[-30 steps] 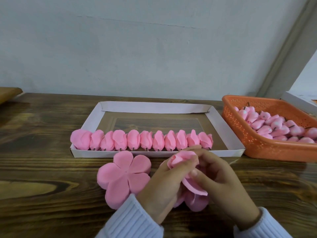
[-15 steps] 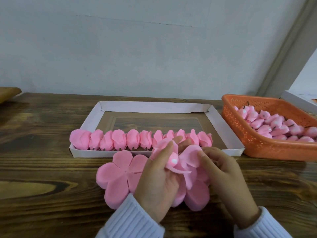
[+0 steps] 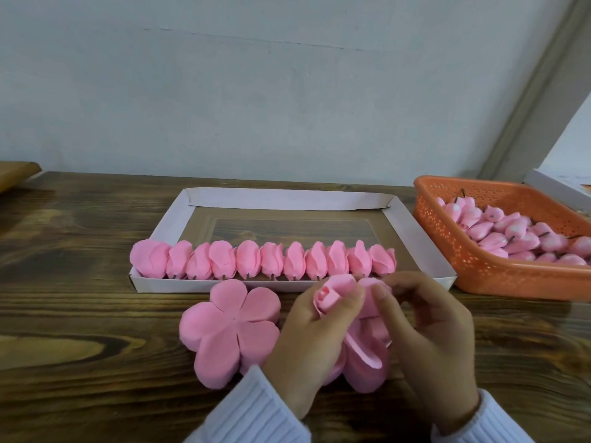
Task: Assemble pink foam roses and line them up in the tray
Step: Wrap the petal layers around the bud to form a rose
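A half-wrapped pink foam rose [image 3: 332,294] sits between my two hands just in front of the tray. My left hand [image 3: 315,340] grips its rolled bud, thumb across the petals. My right hand [image 3: 428,337] pinches a petal [image 3: 372,290] against the bud's right side. Loose petals [image 3: 364,362] hang below the hands. A white cardboard tray [image 3: 419,238] holds a row of several finished pink roses [image 3: 262,260] along its near edge. A stack of flat five-petal foam pieces [image 3: 230,327] lies on the table, left of my left hand.
An orange perforated basket [image 3: 447,247] at the right holds several pink buds [image 3: 518,235] with dark stems. Behind it a white box edge [image 3: 556,183] shows. A wooden board corner [image 3: 16,174] lies at the far left. The dark wooden table [image 3: 80,314] meets a pale wall.
The petals that were spread open half a second ago are now folded up around the bud. My right hand has come in closer to the left and pinches a petal onto it.
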A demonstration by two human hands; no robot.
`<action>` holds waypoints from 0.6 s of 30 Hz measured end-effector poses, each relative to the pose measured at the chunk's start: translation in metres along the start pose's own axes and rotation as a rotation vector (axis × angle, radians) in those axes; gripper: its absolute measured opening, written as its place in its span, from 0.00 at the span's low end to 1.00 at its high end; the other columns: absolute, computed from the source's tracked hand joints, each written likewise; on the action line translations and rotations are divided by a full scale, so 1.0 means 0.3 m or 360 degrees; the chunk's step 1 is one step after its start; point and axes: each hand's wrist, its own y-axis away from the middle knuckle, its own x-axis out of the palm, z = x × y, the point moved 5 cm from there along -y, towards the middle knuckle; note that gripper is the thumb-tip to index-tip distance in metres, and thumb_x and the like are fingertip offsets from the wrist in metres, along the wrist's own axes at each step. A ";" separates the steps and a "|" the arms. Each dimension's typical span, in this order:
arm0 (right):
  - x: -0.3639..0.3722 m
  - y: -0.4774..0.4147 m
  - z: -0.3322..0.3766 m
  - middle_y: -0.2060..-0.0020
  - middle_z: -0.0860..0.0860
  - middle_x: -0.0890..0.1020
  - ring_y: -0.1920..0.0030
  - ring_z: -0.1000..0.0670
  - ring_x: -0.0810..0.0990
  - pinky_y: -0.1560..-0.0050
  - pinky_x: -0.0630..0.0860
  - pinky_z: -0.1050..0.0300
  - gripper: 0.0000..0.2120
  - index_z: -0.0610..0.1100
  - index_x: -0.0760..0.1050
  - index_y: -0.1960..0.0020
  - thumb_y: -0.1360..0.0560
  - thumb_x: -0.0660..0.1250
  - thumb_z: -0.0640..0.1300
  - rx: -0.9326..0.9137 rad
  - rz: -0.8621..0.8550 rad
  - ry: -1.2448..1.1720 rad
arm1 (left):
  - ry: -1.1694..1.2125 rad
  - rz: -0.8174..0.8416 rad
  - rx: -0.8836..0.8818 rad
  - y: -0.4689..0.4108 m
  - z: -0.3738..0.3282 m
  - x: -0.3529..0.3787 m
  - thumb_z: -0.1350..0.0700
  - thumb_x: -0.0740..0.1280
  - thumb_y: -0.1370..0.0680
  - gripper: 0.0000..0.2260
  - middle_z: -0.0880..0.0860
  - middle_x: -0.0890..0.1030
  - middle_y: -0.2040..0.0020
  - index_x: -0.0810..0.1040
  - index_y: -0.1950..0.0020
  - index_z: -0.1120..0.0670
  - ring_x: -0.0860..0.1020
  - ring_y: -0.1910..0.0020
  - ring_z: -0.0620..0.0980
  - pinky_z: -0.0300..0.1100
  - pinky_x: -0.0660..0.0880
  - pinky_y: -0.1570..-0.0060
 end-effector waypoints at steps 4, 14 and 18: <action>-0.001 -0.006 0.003 0.62 0.58 0.82 0.63 0.56 0.81 0.61 0.77 0.64 0.05 0.51 0.78 0.58 0.30 0.71 0.42 -0.0018 0.0024 -0.0031 | -0.0122 0.0027 0.0061 0.010 -0.012 0.009 0.63 0.63 0.20 0.08 0.55 0.85 0.60 0.82 0.47 0.60 0.82 0.64 0.42 0.29 0.75 0.67; 0.062 0.006 -0.038 0.55 0.55 0.83 0.53 0.54 0.81 0.53 0.77 0.56 0.10 0.51 0.78 0.50 0.28 0.64 0.54 0.0397 0.0468 -0.0230 | 0.0612 -0.0309 -0.0132 -0.015 -0.005 -0.045 0.56 0.66 0.28 0.09 0.60 0.80 0.62 0.79 0.65 0.59 0.81 0.57 0.56 0.49 0.79 0.52; 0.084 0.011 -0.025 0.57 0.66 0.80 0.53 0.58 0.78 0.50 0.72 0.63 0.05 0.54 0.78 0.60 0.31 0.67 0.54 0.0216 0.0625 0.0181 | 0.0818 -0.0383 -0.0278 -0.023 0.016 -0.056 0.49 0.65 0.27 0.15 0.64 0.79 0.55 0.81 0.57 0.61 0.79 0.52 0.61 0.53 0.77 0.48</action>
